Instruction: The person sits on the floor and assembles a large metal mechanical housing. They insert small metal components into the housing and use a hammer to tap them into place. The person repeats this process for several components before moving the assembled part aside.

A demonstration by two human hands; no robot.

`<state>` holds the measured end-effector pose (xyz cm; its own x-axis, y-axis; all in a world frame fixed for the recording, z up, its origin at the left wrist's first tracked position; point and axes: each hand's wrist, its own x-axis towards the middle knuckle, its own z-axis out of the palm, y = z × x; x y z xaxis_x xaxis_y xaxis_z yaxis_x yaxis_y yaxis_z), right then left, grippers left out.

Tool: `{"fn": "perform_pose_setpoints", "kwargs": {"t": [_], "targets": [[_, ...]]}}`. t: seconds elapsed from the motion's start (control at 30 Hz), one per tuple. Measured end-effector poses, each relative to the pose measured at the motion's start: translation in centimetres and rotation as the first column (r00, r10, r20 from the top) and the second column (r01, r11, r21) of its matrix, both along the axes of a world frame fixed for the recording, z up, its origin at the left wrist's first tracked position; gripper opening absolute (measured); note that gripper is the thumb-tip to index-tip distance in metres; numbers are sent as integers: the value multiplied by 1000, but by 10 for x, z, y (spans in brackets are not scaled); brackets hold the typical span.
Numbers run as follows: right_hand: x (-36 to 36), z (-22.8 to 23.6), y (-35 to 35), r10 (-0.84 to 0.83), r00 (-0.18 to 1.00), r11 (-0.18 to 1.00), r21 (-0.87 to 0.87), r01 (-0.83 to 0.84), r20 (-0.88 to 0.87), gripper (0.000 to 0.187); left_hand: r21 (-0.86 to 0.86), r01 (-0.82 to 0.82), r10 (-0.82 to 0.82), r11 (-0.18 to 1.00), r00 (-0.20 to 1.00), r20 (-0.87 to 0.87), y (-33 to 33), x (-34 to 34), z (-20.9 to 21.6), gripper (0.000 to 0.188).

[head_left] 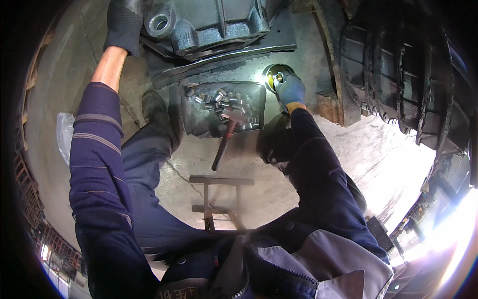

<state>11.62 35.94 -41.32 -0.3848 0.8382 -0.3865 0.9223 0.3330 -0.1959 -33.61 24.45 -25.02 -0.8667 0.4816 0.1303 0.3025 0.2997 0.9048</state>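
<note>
My left hand (124, 27), in a dark grey glove, rests against the left side of a large dark metal casting (209, 27); its fingers are partly cut off by the top edge. My right hand (291, 90), in a blue-grey glove, is closed on a small metal bushing (279, 77) over a round tin (270, 70) with something yellowish in it. Between my feet lies a dark tray (191, 122) with several shiny metal bushings (219, 95). A hammer (226, 142) with a reddish-black handle leans over the tray's near edge, its head among the bushings.
The casting sits on a dark plate (229, 62). Nearer me stands a small metal-frame stool (221, 180). Large ribbed dark parts (398, 70) stand at the right, beside a wooden block (331, 107). A clear plastic bag (64, 134) lies on the left.
</note>
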Motion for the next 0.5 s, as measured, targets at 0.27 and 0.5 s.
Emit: {"fn": "perform_pose_setpoints", "kwargs": {"t": [0.27, 0.5], "targets": [[-11, 12, -2, 38, 992, 999, -5, -37, 119, 43, -145, -16, -33, 989, 943, -330, 1, -20, -11, 42], [-9, 4, -2, 65, 989, 998, 14, -67, 135, 37, -30, -5, -3, 1000, 968, -250, 0, -1, 0, 39]]}}
